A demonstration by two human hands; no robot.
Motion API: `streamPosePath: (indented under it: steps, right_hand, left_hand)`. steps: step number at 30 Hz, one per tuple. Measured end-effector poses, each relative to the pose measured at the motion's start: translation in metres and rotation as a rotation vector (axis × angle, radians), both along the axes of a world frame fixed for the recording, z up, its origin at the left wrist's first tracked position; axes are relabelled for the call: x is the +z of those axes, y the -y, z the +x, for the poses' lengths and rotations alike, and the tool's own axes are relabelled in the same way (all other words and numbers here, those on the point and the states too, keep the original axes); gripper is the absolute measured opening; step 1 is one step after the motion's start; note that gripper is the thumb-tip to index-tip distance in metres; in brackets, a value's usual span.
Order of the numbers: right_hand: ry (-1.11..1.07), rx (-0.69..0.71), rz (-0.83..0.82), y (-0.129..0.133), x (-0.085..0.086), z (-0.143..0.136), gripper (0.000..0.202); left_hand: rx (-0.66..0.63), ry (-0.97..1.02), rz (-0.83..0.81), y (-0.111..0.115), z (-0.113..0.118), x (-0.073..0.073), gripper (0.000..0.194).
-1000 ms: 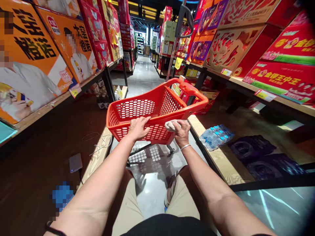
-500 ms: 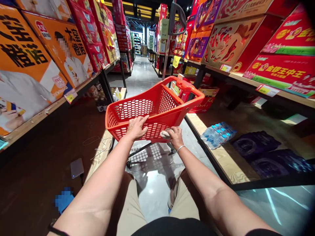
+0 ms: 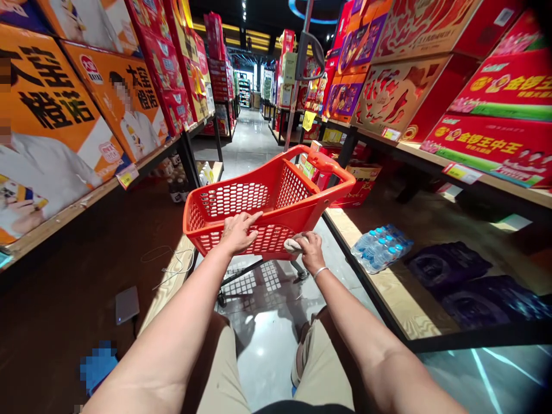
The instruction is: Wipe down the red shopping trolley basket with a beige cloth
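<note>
A red plastic shopping cart [image 3: 259, 201] with perforated basket walls stands crosswise in front of me, its handle to the right. My left hand [image 3: 238, 233] lies on the cart's near side, fingers stretched over the top rim and thumb apart. Lower and to the right, my right hand [image 3: 310, 250] pinches a crumpled greyish-white cloth [image 3: 294, 245] against the lower part of the near basket wall. No goods show in the visible part of the basket.
Orange cartons [image 3: 56, 126] line the left shelf; red gift boxes [image 3: 487, 144] fill the right one. A bottled water pack [image 3: 382, 247] lies on the low right shelf. At lower left are a power bank [image 3: 127, 305] and a white cable [image 3: 183, 259]. A metal pole [image 3: 297, 86] rises behind the cart.
My right hand and the cloth have shifted slightly right along the basket wall. My left hand stays on the rim. The view has tilted a little upward.
</note>
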State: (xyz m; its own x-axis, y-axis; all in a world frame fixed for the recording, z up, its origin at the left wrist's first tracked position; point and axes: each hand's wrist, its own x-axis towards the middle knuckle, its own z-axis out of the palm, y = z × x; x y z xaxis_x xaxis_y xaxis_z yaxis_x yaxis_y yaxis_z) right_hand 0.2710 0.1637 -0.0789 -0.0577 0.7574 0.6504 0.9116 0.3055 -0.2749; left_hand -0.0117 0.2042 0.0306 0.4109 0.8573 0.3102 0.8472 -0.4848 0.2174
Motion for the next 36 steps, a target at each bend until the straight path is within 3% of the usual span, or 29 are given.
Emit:
streamPosePath:
  steps: [2,8,11,16,18,21,24,30,33,36]
  right_hand:
    - [-0.013,-0.020,0.066,0.001,0.013,0.005,0.045]
    - [-0.008,-0.238,0.367,-0.011,0.137,0.042,0.048]
    - [-0.009,-0.319,0.337,-0.012,0.166,0.049,0.047]
    - [0.088,-0.199,0.125,0.005,0.161,0.007,0.047]
    - [0.181,-0.061,0.044,0.015,0.158,-0.017,0.045]
    - [0.296,0.086,-0.046,0.022,0.161,-0.033,0.039]
    - [0.284,-0.026,-0.044,0.022,0.174,-0.009,0.033]
    - [0.142,-0.395,0.115,0.013,0.208,0.082,0.036]
    - [0.161,-0.388,0.093,0.012,0.209,0.080,0.041]
    - [0.248,-0.298,0.052,0.013,0.197,0.039,0.041]
  left_hand:
    - [-0.005,0.015,0.002,0.001,-0.002,0.000,0.058]
    - [-0.006,0.052,0.014,0.007,-0.009,0.000,0.052]
    - [-0.009,0.058,0.015,0.013,-0.011,0.000,0.050]
    - [0.051,0.124,0.077,0.021,0.016,0.008,0.046]
    - [-0.031,0.169,0.121,0.022,0.038,0.012,0.056]
    - [-0.135,0.180,0.022,0.020,0.065,0.015,0.079]
    - [-0.174,0.182,-0.030,0.017,0.072,0.014,0.088]
    - [-0.190,0.187,-0.077,0.019,0.058,0.016,0.080]
    - [-0.201,0.220,-0.089,0.022,0.058,0.017,0.079]
    - [-0.221,0.247,-0.073,0.025,0.059,0.015,0.076]
